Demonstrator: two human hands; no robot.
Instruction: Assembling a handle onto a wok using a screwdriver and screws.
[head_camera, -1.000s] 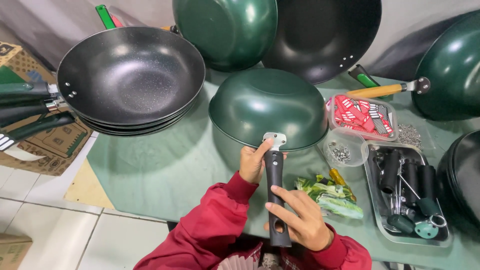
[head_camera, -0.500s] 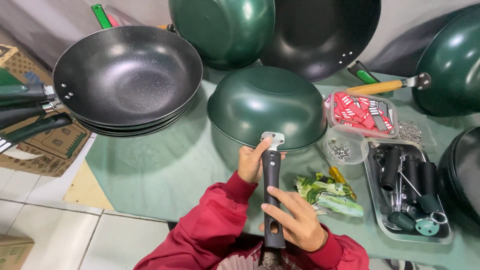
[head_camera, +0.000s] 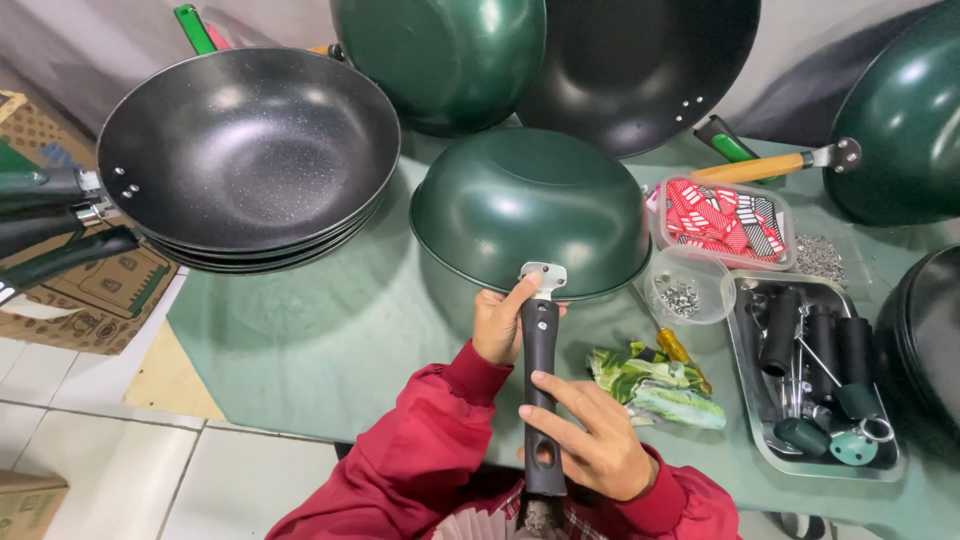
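Note:
A dark green wok (head_camera: 530, 205) lies upside down on the green table (head_camera: 320, 350). A long black handle (head_camera: 541, 385) with a silver bracket meets its near rim. My left hand (head_camera: 498, 322) grips the handle's upper end just under the bracket, thumb against the metal. My right hand (head_camera: 595, 440) rests on the lower part of the handle, fingers spread along it, near the hanging hole. Both sleeves are red.
A stack of black-lined woks (head_camera: 245, 150) sits at left. More woks (head_camera: 640, 60) lean at the back and right. A clear box of red packets (head_camera: 725, 220), a bowl of screws (head_camera: 688, 290), a metal tray of handles (head_camera: 815, 370) and a green cloth (head_camera: 655, 385) lie at right.
The view has drifted slightly. My right hand has opened its fingers a little along the handle. The wok and left hand stay put.

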